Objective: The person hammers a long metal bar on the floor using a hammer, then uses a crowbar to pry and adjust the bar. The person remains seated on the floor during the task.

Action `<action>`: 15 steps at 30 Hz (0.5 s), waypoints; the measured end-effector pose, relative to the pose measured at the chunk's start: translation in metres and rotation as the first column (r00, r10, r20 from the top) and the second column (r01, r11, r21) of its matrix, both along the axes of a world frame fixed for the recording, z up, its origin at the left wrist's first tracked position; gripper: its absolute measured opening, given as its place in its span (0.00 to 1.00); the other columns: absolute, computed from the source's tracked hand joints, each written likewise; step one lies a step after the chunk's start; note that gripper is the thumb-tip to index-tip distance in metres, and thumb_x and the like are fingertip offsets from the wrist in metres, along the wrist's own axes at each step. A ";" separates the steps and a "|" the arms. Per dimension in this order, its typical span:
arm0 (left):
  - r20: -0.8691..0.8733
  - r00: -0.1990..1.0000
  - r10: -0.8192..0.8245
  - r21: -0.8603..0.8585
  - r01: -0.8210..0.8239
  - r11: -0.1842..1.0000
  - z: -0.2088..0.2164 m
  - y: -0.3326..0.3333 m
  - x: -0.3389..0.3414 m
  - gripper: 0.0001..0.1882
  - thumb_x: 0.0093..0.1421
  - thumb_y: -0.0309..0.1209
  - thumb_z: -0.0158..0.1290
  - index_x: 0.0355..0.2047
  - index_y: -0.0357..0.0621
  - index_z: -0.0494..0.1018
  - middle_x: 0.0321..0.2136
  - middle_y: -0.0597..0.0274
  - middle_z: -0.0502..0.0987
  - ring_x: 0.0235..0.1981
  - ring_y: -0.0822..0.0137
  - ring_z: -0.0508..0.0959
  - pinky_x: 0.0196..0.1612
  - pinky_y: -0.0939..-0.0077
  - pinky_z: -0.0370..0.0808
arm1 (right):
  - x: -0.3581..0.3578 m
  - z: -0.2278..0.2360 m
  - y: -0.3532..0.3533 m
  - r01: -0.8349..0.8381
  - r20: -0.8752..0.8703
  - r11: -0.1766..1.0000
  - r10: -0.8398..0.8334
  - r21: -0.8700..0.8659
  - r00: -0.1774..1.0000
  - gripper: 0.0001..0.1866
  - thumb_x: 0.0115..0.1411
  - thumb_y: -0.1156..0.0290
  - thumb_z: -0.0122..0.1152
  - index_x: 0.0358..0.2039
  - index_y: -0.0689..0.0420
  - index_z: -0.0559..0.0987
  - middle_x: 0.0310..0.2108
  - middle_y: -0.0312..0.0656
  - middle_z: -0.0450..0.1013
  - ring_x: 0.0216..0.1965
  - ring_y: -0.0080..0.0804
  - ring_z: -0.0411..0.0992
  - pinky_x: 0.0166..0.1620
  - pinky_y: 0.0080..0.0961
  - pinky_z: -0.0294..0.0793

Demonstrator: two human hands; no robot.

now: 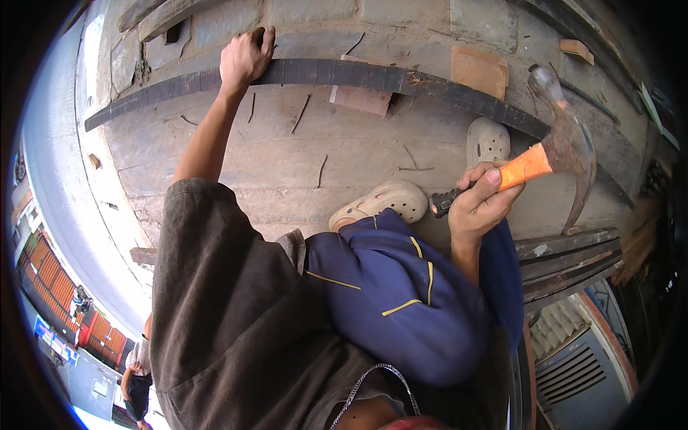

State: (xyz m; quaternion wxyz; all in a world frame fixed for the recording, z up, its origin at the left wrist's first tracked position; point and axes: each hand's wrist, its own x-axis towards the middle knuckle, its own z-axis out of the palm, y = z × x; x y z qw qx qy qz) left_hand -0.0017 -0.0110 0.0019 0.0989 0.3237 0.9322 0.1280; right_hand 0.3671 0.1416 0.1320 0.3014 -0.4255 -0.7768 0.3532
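Note:
A long dark wooden plank [322, 72] lies across the ground in front of me, bowed by the lens. My left hand [246, 59] is closed over its left part, thumb sticking up; the fingertips are partly hidden. At the right, my right hand [484, 201] grips a claw hammer [527, 165] by its orange and black handle. The rusty metal head is raised above the plank's right part and hides some of it. Several thin dark bent pieces [301, 115], nails or twigs, are scattered on the ground nearer to me.
Flat reddish pieces [479, 72] lie by the plank. My beige clogs [390, 201] stand between plank and body. Stacked boards [570, 251] are at the right, above a grey slatted panel [573, 373]. Another person [137, 373] stands at the lower left, near the street.

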 end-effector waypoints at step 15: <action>-0.008 1.000 0.000 -0.012 0.000 1.000 0.002 -0.009 0.002 0.25 0.66 0.50 0.42 0.29 0.43 0.78 0.25 0.40 0.78 0.32 0.38 0.79 0.37 0.50 0.75 | -0.017 0.002 -0.015 0.049 -0.154 0.999 -0.048 0.003 0.987 0.14 0.72 0.63 0.44 0.39 0.64 0.65 0.20 0.41 0.66 0.17 0.29 0.66 0.22 0.26 0.66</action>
